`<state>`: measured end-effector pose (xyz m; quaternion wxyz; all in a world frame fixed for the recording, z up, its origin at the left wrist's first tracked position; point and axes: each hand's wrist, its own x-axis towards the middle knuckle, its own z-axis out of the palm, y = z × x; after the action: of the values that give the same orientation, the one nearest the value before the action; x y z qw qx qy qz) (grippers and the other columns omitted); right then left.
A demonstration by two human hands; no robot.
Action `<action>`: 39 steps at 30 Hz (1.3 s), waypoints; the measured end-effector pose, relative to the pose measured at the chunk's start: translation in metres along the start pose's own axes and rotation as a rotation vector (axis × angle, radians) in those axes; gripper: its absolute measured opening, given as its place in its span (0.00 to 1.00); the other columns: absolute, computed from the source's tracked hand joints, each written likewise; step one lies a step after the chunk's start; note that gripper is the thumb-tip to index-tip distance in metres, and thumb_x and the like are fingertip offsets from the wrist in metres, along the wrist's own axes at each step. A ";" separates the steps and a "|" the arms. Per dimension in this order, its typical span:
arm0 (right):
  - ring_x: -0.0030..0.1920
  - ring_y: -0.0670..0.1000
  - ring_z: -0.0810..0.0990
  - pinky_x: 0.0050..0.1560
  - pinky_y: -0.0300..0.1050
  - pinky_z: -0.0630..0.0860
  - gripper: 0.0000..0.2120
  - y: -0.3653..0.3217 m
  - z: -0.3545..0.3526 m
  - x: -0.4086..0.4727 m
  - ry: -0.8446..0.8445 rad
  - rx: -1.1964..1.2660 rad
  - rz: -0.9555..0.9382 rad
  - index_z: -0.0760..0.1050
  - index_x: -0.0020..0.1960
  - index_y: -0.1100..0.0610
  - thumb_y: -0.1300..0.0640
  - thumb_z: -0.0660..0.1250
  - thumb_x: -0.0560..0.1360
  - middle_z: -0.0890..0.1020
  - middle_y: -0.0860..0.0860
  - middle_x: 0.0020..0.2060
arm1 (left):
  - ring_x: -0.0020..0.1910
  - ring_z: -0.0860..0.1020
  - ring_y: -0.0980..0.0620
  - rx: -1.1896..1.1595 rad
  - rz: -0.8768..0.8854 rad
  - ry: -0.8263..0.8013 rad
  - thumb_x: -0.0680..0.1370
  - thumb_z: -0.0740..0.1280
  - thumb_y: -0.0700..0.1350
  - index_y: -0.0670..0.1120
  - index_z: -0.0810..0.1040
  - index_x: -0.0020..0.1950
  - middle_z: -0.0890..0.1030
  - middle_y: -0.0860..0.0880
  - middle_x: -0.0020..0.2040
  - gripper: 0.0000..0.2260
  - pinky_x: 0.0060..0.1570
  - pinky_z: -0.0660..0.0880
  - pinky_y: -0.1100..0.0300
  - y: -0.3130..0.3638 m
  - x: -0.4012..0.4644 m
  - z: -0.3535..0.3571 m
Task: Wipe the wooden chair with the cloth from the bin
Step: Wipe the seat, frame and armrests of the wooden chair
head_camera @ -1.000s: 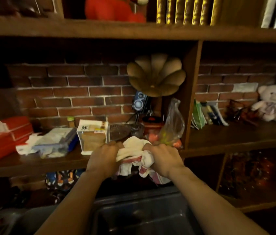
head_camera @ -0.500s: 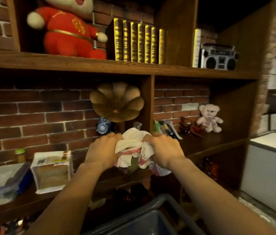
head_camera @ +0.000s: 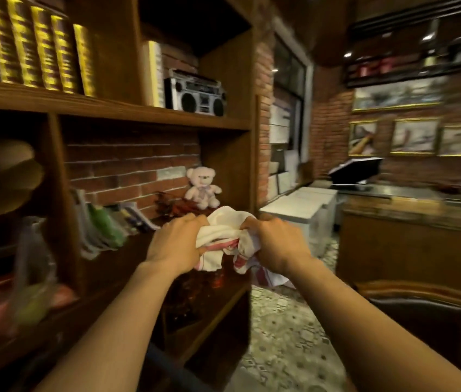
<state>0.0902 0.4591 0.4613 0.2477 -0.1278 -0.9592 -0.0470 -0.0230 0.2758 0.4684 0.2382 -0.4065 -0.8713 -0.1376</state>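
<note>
A bunched white cloth with red stripes (head_camera: 225, 236) is held in front of me at chest height. My left hand (head_camera: 174, 244) grips its left side and my right hand (head_camera: 278, 244) grips its right side, both closed on the fabric. A wooden chair with a dark padded back (head_camera: 421, 304) shows at the lower right, its curved top rail below and to the right of my right forearm. Only a dark rim of the bin (head_camera: 167, 360) shows at the bottom, between my arms.
A wooden shelf unit (head_camera: 144, 113) with books, a boombox (head_camera: 195, 93) and a teddy bear (head_camera: 202, 186) stands on the left. A wooden counter (head_camera: 410, 236) and white boxes (head_camera: 300, 207) lie ahead on the right. Patterned floor (head_camera: 286, 335) runs between them.
The view has swung to the right, off the shelves and the bin toward the room, bringing the chair and counter into sight. Both hands keep the same grip on the cloth.
</note>
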 end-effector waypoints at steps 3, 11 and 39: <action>0.54 0.60 0.81 0.40 0.48 0.70 0.37 0.078 -0.018 -0.033 0.004 -0.045 0.121 0.69 0.67 0.43 0.38 0.79 0.63 0.78 0.52 0.58 | 0.56 0.79 0.44 -0.081 0.114 -0.005 0.74 0.75 0.51 0.57 0.75 0.59 0.78 0.52 0.55 0.16 0.49 0.77 0.48 0.078 0.031 0.025; 0.50 0.59 0.80 0.40 0.48 0.68 0.38 0.242 -0.055 -0.144 -0.025 -0.147 0.404 0.70 0.68 0.44 0.37 0.79 0.62 0.77 0.51 0.53 | 0.57 0.80 0.44 -0.250 0.383 -0.024 0.73 0.76 0.50 0.58 0.75 0.63 0.79 0.53 0.58 0.20 0.46 0.76 0.51 0.274 0.078 0.094; 0.59 0.61 0.81 0.45 0.53 0.76 0.55 0.331 0.203 -0.263 -0.330 0.110 0.650 0.48 0.79 0.39 0.49 0.81 0.64 0.74 0.50 0.70 | 0.63 0.78 0.44 -0.469 0.523 -0.475 0.74 0.78 0.46 0.59 0.65 0.76 0.78 0.51 0.69 0.35 0.54 0.78 0.48 0.356 0.024 0.409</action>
<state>0.3073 0.7507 0.1644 0.0984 -0.4182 -0.8967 0.1068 0.1153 0.6932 0.1502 -0.0411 -0.6773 -0.7147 -0.1696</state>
